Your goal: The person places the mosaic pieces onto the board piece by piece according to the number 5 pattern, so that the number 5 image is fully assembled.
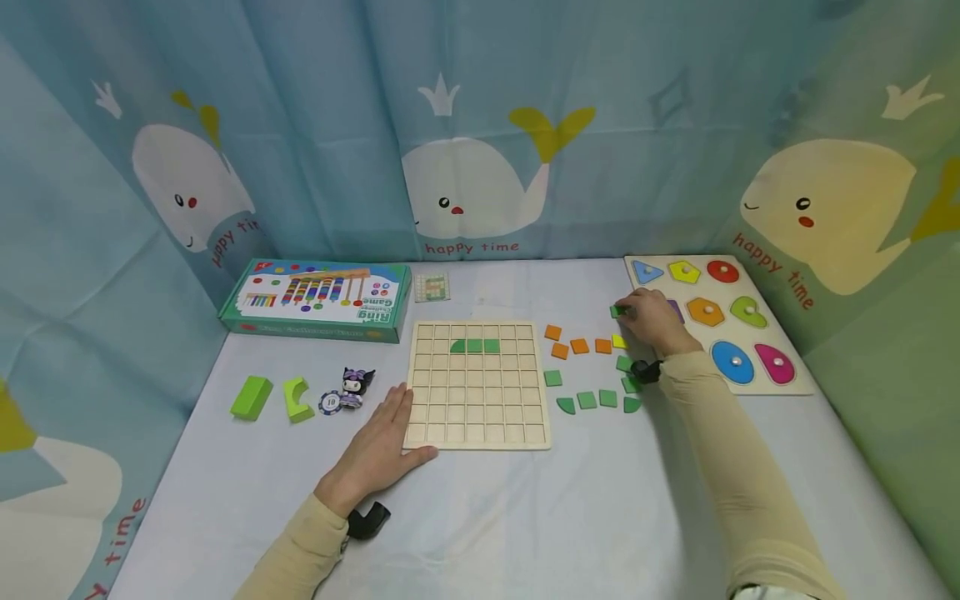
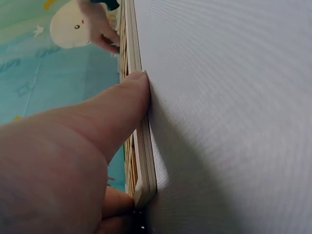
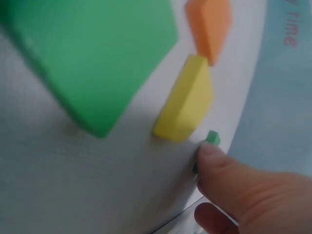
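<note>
A square wooden grid board [image 1: 480, 396] lies flat on the table. Three green tiles [image 1: 475, 346] sit in its upper part, the leftmost with a rounded corner. My left hand [image 1: 378, 442] rests against the board's lower left corner, straight fingers along the left side and thumb on the front edge. In the left wrist view the thumb [image 2: 122, 100] presses the board's layered edge. Thumb and fingers of my right hand [image 1: 656, 321] pinch a small green tile [image 3: 213, 137], beyond the yellow tile [image 3: 185, 102]. Its far side is hidden by the fingers.
Several orange tiles [image 1: 579, 346] and loose green tiles [image 1: 587, 400] lie right of the board. A shape-puzzle board [image 1: 783, 333] stands behind the right hand. Left are a green game box [image 1: 315, 333], green blocks [image 1: 251, 398] and a small figurine [image 1: 356, 388]. A patterned card [image 1: 432, 287] lies behind.
</note>
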Tool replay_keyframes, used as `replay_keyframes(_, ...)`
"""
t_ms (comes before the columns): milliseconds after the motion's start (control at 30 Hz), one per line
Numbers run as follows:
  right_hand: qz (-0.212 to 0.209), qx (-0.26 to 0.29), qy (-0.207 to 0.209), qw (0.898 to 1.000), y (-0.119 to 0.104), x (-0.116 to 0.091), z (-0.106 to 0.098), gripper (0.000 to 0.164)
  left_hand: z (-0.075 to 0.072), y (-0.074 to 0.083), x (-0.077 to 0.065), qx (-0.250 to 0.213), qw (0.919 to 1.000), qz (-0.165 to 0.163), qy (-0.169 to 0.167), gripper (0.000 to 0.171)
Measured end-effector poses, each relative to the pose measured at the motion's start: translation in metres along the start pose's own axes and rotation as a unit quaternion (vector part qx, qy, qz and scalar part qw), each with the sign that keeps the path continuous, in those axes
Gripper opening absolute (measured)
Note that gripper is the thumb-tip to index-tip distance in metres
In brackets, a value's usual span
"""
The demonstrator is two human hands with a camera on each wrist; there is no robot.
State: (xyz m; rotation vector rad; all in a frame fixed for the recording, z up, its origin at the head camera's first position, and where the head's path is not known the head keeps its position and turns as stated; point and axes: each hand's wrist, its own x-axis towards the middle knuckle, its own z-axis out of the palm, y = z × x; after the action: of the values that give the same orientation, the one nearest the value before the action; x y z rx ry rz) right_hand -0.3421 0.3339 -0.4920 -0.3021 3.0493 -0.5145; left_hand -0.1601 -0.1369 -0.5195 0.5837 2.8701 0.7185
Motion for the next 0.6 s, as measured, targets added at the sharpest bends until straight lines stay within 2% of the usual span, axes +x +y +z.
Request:
replay_keyframes(200, 0.01, 0.023, 0.012, 1.0, 0.001, -0.002, 0.006, 0.026, 0.002, 0.0, -0.003, 0.005, 0.9999, 0.01, 0.003, 0.098)
replay_keyframes(333, 0.006, 0.08, 0.042, 0.996, -0.014, -0.006, 0.004, 0.029, 0.001, 0.001, -0.004, 0.008, 0.9999, 0.013, 0.006, 0.098)
replay_keyframes(433, -0.025, 0.126, 0.072, 0.989, -0.034, -0.006, 0.004, 0.03, 0.0, 0.001, -0.003, 0.006, 0.9999, 0.013, 0.009, 0.098)
replay_keyframes(600, -0.119, 0.165, 0.097, 0.974, -0.073, -0.006, 0.011, 0.03, -0.001, 0.0, -0.002, 0.001, 0.9998, 0.014, 0.012, 0.098)
